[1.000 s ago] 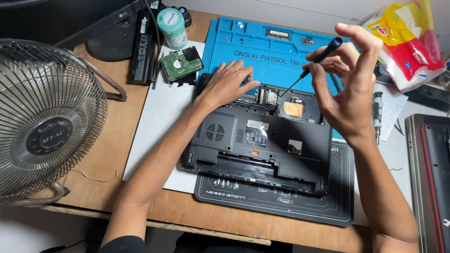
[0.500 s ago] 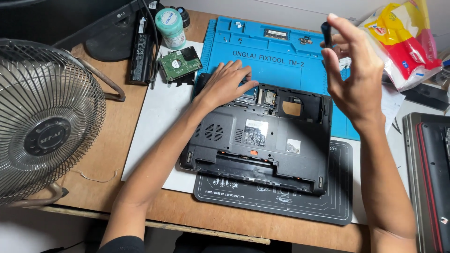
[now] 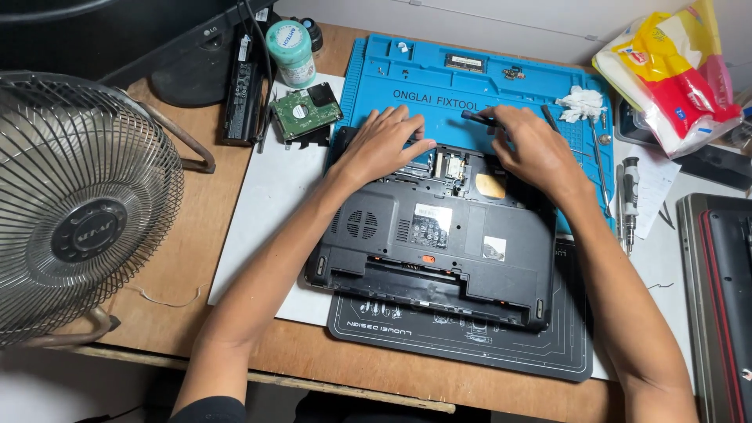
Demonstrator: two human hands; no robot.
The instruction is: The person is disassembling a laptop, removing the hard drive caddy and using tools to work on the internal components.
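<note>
Laptop (image 3: 439, 243), upside down with its base opened, lies mid-desk across a blue mat (image 3: 470, 86) and a black mat (image 3: 470, 345). Left hand (image 3: 384, 145) rests flat and open on its far-left corner; right hand (image 3: 533, 149) grips a screwdriver (image 3: 476, 117) over the blue mat.

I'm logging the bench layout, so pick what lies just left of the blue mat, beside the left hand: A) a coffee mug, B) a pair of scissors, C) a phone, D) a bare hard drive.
D: a bare hard drive with its green circuit board up lies by the blue mat, above the left hand.
</note>
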